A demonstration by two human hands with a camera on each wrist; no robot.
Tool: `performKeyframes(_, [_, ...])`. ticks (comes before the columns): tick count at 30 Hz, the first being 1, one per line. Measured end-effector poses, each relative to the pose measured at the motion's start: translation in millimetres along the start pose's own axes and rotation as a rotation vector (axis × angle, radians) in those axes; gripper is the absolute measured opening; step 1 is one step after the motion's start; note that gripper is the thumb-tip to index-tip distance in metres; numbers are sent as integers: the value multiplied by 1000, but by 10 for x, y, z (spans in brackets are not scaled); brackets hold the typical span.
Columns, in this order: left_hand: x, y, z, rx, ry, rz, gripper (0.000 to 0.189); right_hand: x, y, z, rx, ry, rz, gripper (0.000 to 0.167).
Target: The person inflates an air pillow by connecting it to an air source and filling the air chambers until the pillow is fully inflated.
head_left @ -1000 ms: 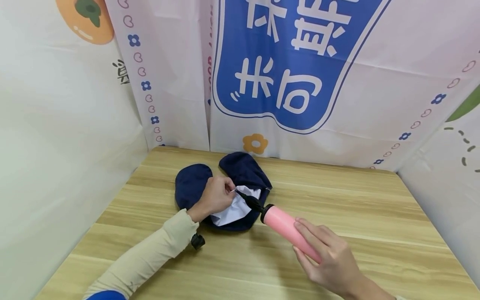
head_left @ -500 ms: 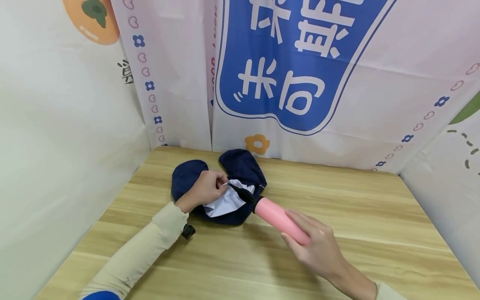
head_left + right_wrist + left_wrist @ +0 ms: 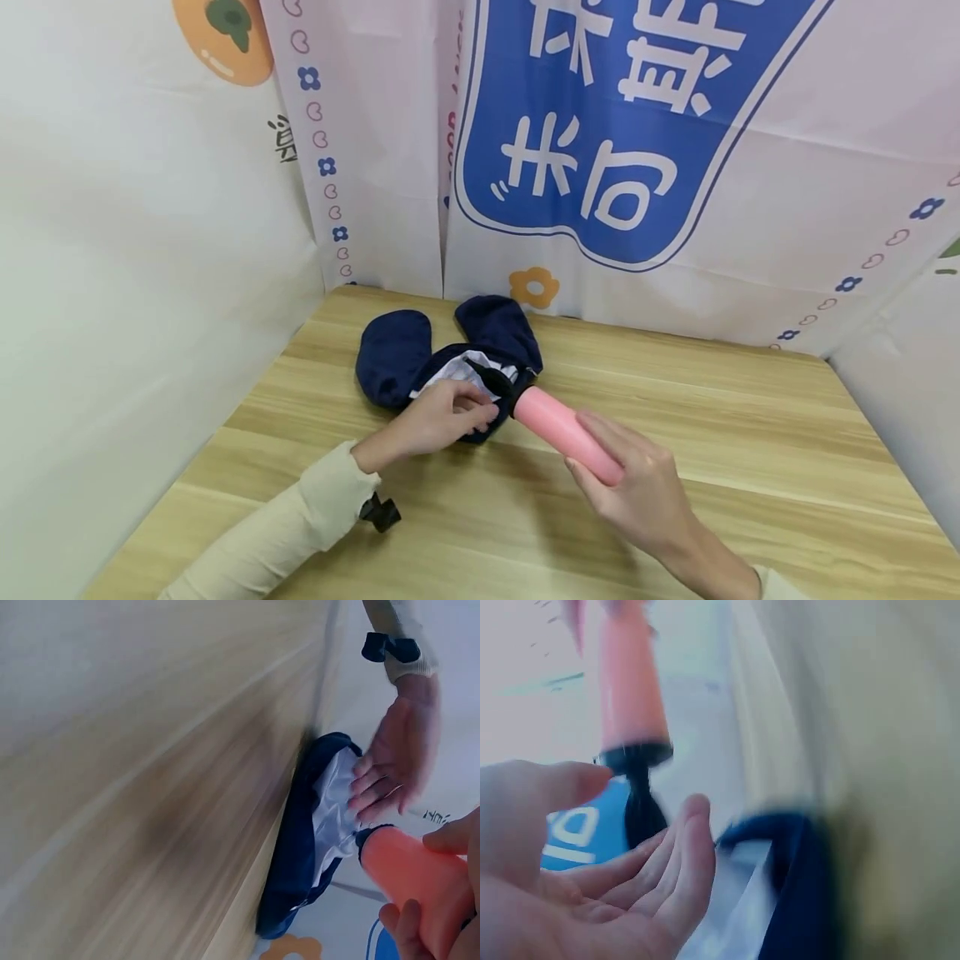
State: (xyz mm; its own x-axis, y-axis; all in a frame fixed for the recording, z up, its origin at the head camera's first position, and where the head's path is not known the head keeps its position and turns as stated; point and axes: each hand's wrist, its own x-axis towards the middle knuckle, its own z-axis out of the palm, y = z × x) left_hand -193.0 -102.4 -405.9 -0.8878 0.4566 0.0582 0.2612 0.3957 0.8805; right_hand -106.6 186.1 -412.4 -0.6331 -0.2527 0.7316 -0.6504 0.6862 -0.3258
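Observation:
A pink hand pump (image 3: 558, 423) slants across the middle of the head view, gripped around its barrel by my right hand (image 3: 651, 487). Its black nozzle (image 3: 497, 382) points left over the white lining (image 3: 452, 369) of a navy fabric piece shaped like a U-shaped neck pillow (image 3: 393, 354). My left hand (image 3: 435, 421) hovers at the pillow's near side, below the nozzle, with nothing in its fingers. In the left wrist view its thumb stands apart from loosely extended fingers (image 3: 694, 855). Whether the nozzle tip touches anything is not clear.
The wood-grain table (image 3: 712, 467) extends around the pillow. A printed white curtain (image 3: 375, 167) hangs behind it, and white sheets enclose both sides. A small black device (image 3: 381, 512) sits under the left sleeve's cuff.
My left hand has let go of the white piece it pinched by the nozzle tip and moved down toward me, its fingers loosening. The right hand keeps its grip on the pump.

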Motion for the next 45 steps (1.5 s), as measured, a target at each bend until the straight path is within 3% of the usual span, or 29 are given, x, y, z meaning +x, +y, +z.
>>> performKeyframes(2, [20, -5, 66, -292, -50, -123, 35, -8, -31, 4, -19, 22, -28, 54])
performKeyframes(5, [74, -4, 195, -634, 22, -247, 37, -34, -81, 7, -32, 43, -59, 53])
performKeyframes(7, [117, -9, 278, -770, 108, -285, 41, -67, -114, 12, -17, 43, -54, 52])
performKeyframes(9, [163, -10, 350, -839, 189, -300, 43, -112, -146, 30, -17, 48, -65, 56])
performKeyframes(13, [211, -26, 431, -893, 271, -287, 43, -219, -212, 71, -50, 24, -125, 61])
performKeyframes(16, [217, -29, 467, -905, 299, -262, 38, -275, -254, 75, -105, -42, -153, 71])
performKeyframes(22, [247, -48, 495, -890, 301, -218, 34, -274, -253, 62, -105, -252, -48, 85])
performKeyframes(27, [347, -123, 427, -878, 328, -201, 32, -257, -206, -13, -97, -333, -40, 85])
performKeyframes(34, [415, -201, 208, -913, 342, -225, 35, -209, -168, -511, -129, -424, -118, 93])
performKeyframes(38, [429, -220, 97, -953, 366, -219, 33, -154, -205, -875, -139, -500, -79, 98])
performKeyframes(41, [404, -185, 165, -965, 357, -236, 31, -138, -246, -933, -144, -504, -47, 96])
performKeyframes(45, [372, -82, 413, -940, 297, -259, 37, -106, -251, -628, -172, -389, -98, 85])
